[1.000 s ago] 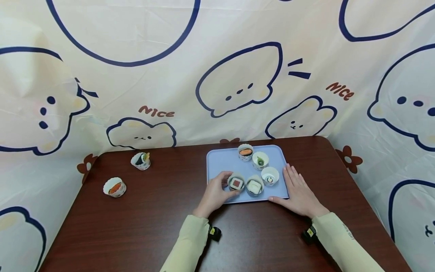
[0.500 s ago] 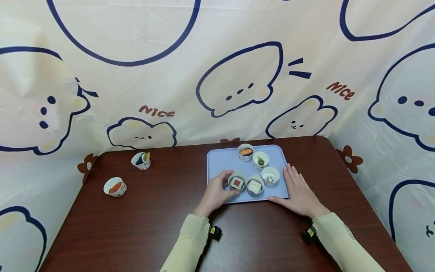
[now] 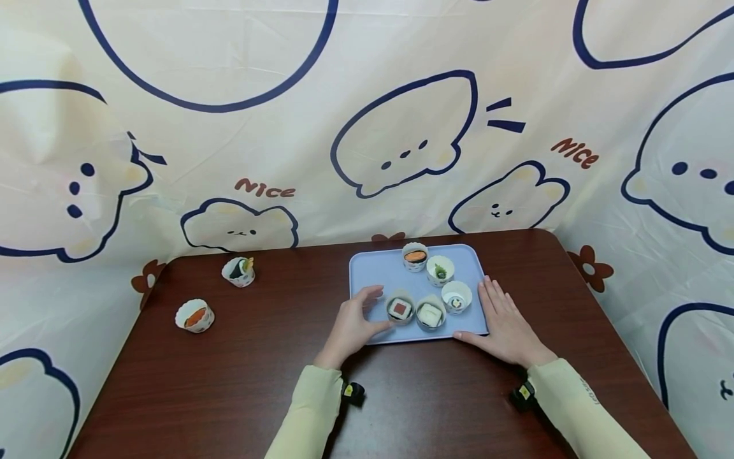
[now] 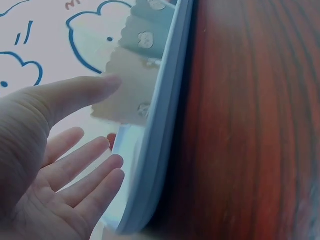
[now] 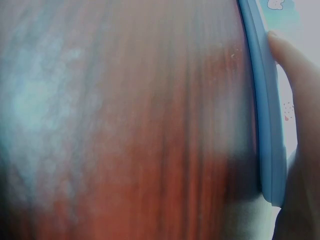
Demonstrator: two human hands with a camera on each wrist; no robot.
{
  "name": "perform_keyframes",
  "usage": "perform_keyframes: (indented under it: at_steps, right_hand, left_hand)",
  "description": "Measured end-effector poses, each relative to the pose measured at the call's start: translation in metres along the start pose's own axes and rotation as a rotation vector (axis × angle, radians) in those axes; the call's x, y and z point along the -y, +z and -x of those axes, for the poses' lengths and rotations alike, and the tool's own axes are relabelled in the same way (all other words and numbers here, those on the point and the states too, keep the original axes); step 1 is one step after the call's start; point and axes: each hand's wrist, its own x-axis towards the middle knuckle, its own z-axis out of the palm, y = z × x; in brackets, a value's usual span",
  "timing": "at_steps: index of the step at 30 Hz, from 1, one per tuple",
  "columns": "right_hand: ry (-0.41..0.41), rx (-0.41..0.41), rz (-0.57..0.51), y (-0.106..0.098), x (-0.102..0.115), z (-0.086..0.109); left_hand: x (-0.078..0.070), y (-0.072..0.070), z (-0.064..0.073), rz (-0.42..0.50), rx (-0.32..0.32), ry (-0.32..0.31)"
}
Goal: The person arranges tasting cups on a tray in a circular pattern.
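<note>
Loading looks well along: five cups (image 3: 431, 298) are on the tray (image 3: 373, 274), with two off it, seemingly left to add. Nearest, the right hand (image 3: 507, 331) lies flat, straight fingers along the tray's right side, thumb at the near edge, grasping nothing. The left hand (image 3: 351, 328) is released and empty, thumb and fingers parted just beside the red cup (image 3: 400, 295); thumb contact is unclear. The white cup sits next to that one; three more stand farther back. Well left, on the table (image 3: 269, 376), are the orange cup (image 3: 185, 309) and, farther, the yellow-tipped cup (image 3: 244, 281).
</note>
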Motion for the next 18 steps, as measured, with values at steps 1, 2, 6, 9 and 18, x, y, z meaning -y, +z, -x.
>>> perform_keyframes:
  at_steps: [1, 2, 6, 9, 18]
  right_hand:
    - [0.000, 0.000, 0.000, 0.000, 0.000, 0.000]
    - [0.000, 0.001, 0.001, -0.001, 0.000, 0.000]
    - [-0.002, 0.001, 0.002, -0.001, 0.000, 0.000]
    - [-0.001, 0.002, 0.001, 0.000, 0.000, 0.000]
    - [0.005, 0.004, -0.001, -0.001, 0.002, 0.000]
  left_hand:
    - [0.001, -0.002, 0.001, 0.001, -0.005, 0.005]
    - [0.002, -0.004, 0.001, 0.003, -0.009, 0.009]
    - [0.005, -0.011, 0.003, 0.003, -0.028, 0.007]
    - [0.007, -0.016, 0.004, -0.006, -0.042, 0.009]
    - [0.010, -0.033, 0.010, 0.004, -0.079, -0.010]
